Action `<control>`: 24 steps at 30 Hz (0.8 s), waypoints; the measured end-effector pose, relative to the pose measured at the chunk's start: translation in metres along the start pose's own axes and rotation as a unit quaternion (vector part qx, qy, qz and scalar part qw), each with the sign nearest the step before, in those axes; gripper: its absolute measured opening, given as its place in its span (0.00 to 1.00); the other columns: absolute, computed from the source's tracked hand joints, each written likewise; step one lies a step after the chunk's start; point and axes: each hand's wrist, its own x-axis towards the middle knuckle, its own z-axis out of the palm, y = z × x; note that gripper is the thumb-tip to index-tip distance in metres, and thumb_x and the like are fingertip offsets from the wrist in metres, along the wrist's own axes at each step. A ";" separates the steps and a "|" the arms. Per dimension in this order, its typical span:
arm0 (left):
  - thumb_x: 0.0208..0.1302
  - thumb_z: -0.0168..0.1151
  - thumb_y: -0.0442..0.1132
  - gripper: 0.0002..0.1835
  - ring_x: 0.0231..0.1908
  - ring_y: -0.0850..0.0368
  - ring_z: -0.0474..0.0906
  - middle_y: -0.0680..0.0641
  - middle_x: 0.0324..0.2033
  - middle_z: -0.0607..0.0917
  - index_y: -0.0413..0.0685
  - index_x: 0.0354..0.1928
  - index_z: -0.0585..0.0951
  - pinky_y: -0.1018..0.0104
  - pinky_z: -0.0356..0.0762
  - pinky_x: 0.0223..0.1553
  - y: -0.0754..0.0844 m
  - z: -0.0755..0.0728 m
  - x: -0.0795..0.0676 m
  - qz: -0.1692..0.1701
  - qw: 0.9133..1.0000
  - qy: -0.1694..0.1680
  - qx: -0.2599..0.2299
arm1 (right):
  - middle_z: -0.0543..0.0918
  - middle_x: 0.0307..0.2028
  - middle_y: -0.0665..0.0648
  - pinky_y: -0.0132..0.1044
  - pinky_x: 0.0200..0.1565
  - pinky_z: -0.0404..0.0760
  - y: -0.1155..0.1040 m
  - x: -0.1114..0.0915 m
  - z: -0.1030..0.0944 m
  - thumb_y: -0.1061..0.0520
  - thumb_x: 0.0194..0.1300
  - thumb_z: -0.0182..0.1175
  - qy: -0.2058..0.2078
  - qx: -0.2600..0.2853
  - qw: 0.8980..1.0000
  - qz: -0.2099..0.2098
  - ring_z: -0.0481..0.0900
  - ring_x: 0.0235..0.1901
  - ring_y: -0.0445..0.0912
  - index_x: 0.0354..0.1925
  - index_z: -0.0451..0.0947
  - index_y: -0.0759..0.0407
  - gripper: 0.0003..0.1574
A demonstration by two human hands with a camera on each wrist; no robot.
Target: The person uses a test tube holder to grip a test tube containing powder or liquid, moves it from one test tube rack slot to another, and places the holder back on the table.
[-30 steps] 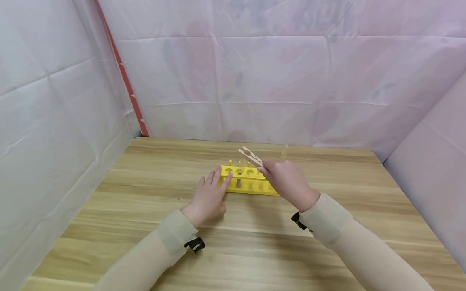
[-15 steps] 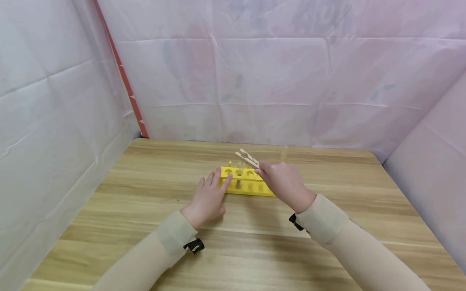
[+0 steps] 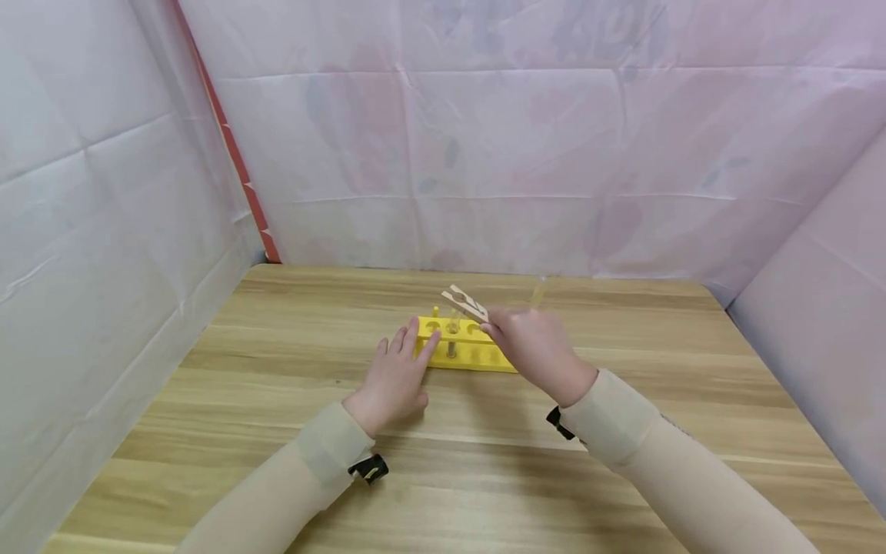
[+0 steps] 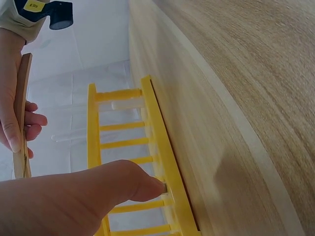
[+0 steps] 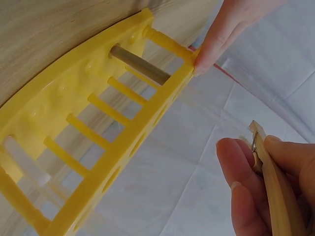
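Note:
A yellow test tube rack stands on the wooden table. My left hand rests its extended fingers on the rack's left end. In one hole near that end stands a clear test tube with grey-brown contents at the bottom. My right hand grips a wooden test tube holder, its tips pointing left just above that tube's mouth. Whether holder and tube touch, I cannot tell. A second tube with white contents stands at the rack's right end, partly hidden by my right hand.
Pale, creased sheets hang behind the table and along both sides. A red strip runs down the back left corner. The wood-grained tabletop stretches around the rack.
My right hand has shifted slightly left with the wooden test tube holder, whose tips have dropped a little. The left hand and the rack stay nearly where they were.

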 end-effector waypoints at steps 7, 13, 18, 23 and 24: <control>0.53 0.64 0.57 0.52 0.65 0.37 0.55 0.32 0.69 0.47 0.50 0.73 0.47 0.42 0.58 0.60 0.001 0.000 0.000 -0.001 1.000 0.001 -0.001 | 0.55 0.11 0.46 0.30 0.16 0.52 0.000 0.000 0.001 0.56 0.62 0.61 -0.006 0.004 1.000 0.002 0.52 0.12 0.39 0.17 0.58 0.53 0.25; 0.52 0.65 0.55 0.52 0.65 0.37 0.56 0.31 0.69 0.48 0.49 0.73 0.48 0.43 0.60 0.59 0.000 -0.001 0.000 0.005 1.000 0.015 0.000 | 0.56 0.11 0.46 0.31 0.16 0.54 0.001 0.000 0.002 0.57 0.62 0.61 -0.009 0.007 1.000 0.002 0.53 0.12 0.39 0.17 0.58 0.54 0.24; 0.52 0.65 0.55 0.52 0.65 0.37 0.55 0.32 0.69 0.47 0.50 0.73 0.47 0.42 0.59 0.60 0.000 -0.002 0.002 0.005 1.000 0.010 -0.004 | 0.57 0.11 0.47 0.31 0.16 0.55 0.002 0.000 0.004 0.56 0.62 0.61 -0.014 0.005 1.000 0.004 0.54 0.12 0.39 0.17 0.59 0.54 0.24; 0.53 0.65 0.55 0.52 0.65 0.37 0.55 0.32 0.69 0.47 0.50 0.73 0.47 0.42 0.59 0.60 0.000 -0.004 0.003 0.004 1.000 0.008 0.000 | 0.57 0.11 0.47 0.31 0.16 0.55 0.004 0.000 0.005 0.56 0.63 0.60 -0.021 0.009 1.000 0.008 0.54 0.12 0.39 0.17 0.59 0.54 0.24; 0.53 0.64 0.55 0.52 0.65 0.37 0.55 0.32 0.69 0.47 0.50 0.73 0.47 0.42 0.59 0.60 0.000 -0.004 0.003 0.005 1.000 0.006 0.000 | 0.57 0.11 0.47 0.31 0.16 0.55 0.004 0.000 0.005 0.56 0.63 0.60 -0.021 0.010 1.000 0.008 0.54 0.12 0.39 0.17 0.59 0.54 0.24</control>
